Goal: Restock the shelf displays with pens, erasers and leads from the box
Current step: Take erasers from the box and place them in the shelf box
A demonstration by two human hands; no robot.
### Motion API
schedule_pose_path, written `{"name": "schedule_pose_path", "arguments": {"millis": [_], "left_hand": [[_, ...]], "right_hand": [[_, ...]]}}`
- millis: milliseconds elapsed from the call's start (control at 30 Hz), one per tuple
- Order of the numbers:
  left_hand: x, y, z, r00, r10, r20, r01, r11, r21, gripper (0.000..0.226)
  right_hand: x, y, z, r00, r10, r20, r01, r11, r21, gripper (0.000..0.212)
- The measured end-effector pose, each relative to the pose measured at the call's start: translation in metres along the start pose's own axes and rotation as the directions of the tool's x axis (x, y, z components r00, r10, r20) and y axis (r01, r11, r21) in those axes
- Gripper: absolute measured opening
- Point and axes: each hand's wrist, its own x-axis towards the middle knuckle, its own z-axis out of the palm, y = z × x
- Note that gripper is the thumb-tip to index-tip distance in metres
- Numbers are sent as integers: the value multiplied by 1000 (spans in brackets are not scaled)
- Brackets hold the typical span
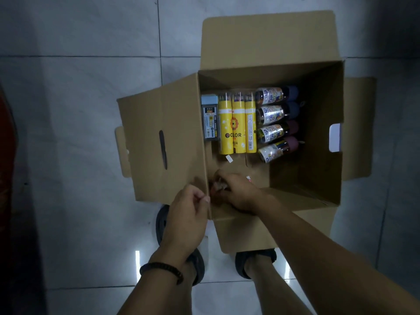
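Left hand [188, 212] pinches the box [145, 137] edge — yellow tubes [238, 126] read "COLOR".

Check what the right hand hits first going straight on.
Right hand points left into the corner: likely the small item just ahead of it, then the box's left wall. Depth unclear.

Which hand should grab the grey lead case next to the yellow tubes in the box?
Probably the right hand: it's inside the cardboard box, just short of the grey lead case. The left hand is outside, pinching the box's left wall.
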Motion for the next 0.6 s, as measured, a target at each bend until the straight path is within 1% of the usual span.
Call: {"name": "schedule_pose_path", "arguments": {"millis": [33,67,100,133,200,267,333,400,433,467,500,533,600], "left_hand": [[-6,5,-4,997,-18,-70,15,999,-48,7],[-13,11,-7,992,-29,-124,17,995,-95,12],[-22,20,-12,990,-33,-140,13,990,-141,18],[-33,31,-18,993,-40,-112,17,980,-198,24],[-59,65,-36,997,-69,30,75,936,-344,31],[-93,104,-62,981,-95,166,163,872,-462,28],[-131,139,-89,972,-92,218,199,816,-543,29],[-170,170,-117,974,-60,221,186,766,-615,31],[-187,184,-131,975,-32,220,173,728,-663,32],[-206,196,-144,978,1,208,151,683,-715,33],[-226,207,-156,982,32,189,124,644,-755,32],[-246,217,-169,986,61,158,88,609,-788,31],[-288,234,-196,991,109,82,11,540,-842,32]], "right_hand": [[-15,-9,-7,1000,-20,-16,20,1000,19,28],[-33,-21,-15,998,-46,-31,47,998,38,25],[-53,-34,-23,996,-76,-47,79,995,55,24],[-76,-50,-32,993,-99,-57,103,992,68,23],[-123,-90,-52,986,-149,-70,155,985,82,25],[-168,-133,-73,976,-202,-77,208,974,85,28],[-212,-173,-94,973,-209,-97,217,973,76,33],[-255,-210,-111,968,-192,-160,205,976,71,41],[-277,-228,-119,965,-173,-196,195,976,96,45],[-299,-248,-127,963,-150,-225,180,977,118,46],[-322,-267,-132,955,-146,-259,179,978,109,43],[-344,-286,-135,934,-169,-315,198,978,61,38],[-389,-325,-142,861,-262,-435,260,963,-65,33]]}}
